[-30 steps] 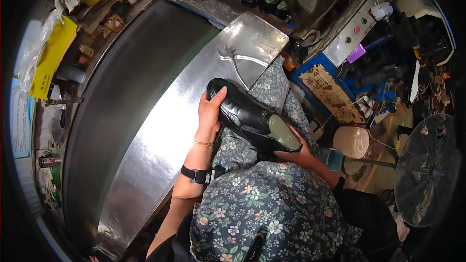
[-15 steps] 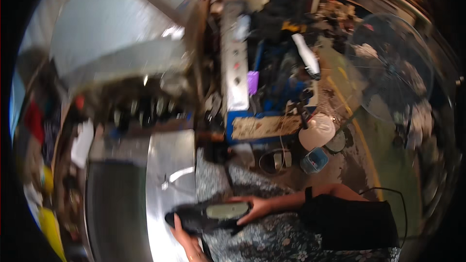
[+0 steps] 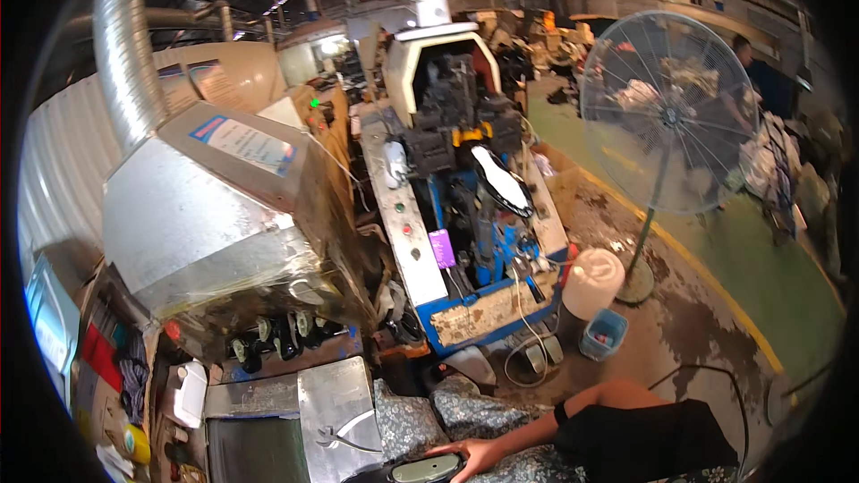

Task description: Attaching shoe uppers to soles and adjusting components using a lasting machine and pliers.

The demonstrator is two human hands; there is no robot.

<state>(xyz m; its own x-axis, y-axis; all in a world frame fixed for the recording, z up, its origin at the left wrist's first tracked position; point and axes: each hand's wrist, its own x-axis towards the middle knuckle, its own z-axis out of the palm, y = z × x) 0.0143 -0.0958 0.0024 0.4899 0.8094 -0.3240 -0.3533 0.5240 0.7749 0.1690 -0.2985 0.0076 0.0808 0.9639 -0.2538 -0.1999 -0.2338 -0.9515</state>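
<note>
At the lower edge, my right hand (image 3: 476, 458) is closed round one end of a black shoe (image 3: 385, 472) with a smooth olive-green oval on its upturned face, probably a last. The shoe lies level over my lap, and its lower part is cut off by the picture's edge. My left hand is out of the picture. Just beyond the shoe, pincers (image 3: 347, 434) with pale handles lie on a bare metal plate (image 3: 333, 389), touched by neither hand.
Several black shoes (image 3: 279, 340) stand under a metal hood (image 3: 215, 224) at left. A blue-framed machine (image 3: 470, 326) holds a white-soled shoe (image 3: 501, 181) ahead. A pedestal fan (image 3: 669, 114), pale drum (image 3: 593, 284) and blue tub (image 3: 605, 334) stand at right. A dark belt (image 3: 255, 452) lies nearby.
My view has tilted up, so the shoe and right hand sit lower in the picture. My left hand, which was on the shoe's left end, has dropped out of view.
</note>
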